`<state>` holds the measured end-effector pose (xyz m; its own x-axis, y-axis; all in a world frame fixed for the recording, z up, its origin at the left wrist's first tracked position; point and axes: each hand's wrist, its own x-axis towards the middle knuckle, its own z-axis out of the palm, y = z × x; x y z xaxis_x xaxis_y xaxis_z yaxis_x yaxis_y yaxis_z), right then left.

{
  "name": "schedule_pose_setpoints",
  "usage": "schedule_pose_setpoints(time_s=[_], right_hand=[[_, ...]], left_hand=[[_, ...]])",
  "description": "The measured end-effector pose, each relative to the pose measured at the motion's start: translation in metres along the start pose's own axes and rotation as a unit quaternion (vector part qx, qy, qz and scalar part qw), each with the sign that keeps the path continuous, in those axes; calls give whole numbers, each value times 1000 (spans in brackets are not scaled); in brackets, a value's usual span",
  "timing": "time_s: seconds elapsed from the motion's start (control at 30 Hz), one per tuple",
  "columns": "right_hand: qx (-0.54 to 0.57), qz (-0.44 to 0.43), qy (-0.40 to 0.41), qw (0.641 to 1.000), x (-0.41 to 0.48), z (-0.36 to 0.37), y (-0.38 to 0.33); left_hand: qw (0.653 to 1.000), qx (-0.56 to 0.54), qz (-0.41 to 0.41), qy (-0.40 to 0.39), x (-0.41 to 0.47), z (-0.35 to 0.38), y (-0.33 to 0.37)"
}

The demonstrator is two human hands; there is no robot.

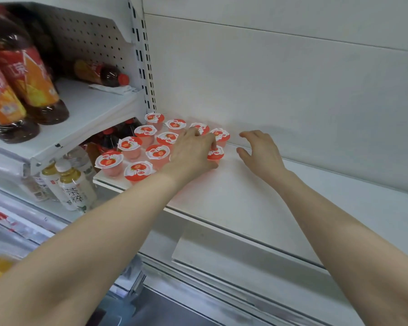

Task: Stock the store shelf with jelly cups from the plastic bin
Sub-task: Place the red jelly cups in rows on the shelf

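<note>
Several pink jelly cups [130,147] with red strawberry lids stand in rows at the left end of a white shelf [257,203]. My left hand [191,151] lies over the right side of the group, its fingers closed on one jelly cup [216,153] at the group's right edge. My right hand [260,152] hovers just right of that cup, fingers spread and holding nothing. The plastic bin is out of view.
Large brown drink bottles [31,83] with orange labels fill the neighbouring upper shelf at left. Pale tea bottles [74,184] stand below them. A slotted upright post [144,60] separates the two bays. The white shelf stretches bare to the right of my hands.
</note>
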<state>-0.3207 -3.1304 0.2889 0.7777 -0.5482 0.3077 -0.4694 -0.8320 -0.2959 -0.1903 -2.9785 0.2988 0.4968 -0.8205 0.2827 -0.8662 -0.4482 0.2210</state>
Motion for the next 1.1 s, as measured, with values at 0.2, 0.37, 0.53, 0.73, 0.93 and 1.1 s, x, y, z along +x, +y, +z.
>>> schedule_pose_setpoints(time_s=[0.2,0.37,0.53,0.73,0.93,1.1], right_hand=[[-1,7,0,1000,1,-1,5],[-31,-7,-7,999,-2,-10,1],[-71,-34,7,997,-14,-24,-12],[-115,-60,23,991,-41,-36,-46],[-115,-83,37,989,-77,-37,-106],[-107,-132,68,983,-110,-20,-169]], left_hand=[[999,20,17,24,-1,1,3],[999,40,32,7,-4,-5,0],[996,45,58,45,-14,-24,-7],[992,73,80,69,-46,-56,-28],[988,81,86,104,-106,-86,-69],[988,61,63,130,-175,-111,-126]])
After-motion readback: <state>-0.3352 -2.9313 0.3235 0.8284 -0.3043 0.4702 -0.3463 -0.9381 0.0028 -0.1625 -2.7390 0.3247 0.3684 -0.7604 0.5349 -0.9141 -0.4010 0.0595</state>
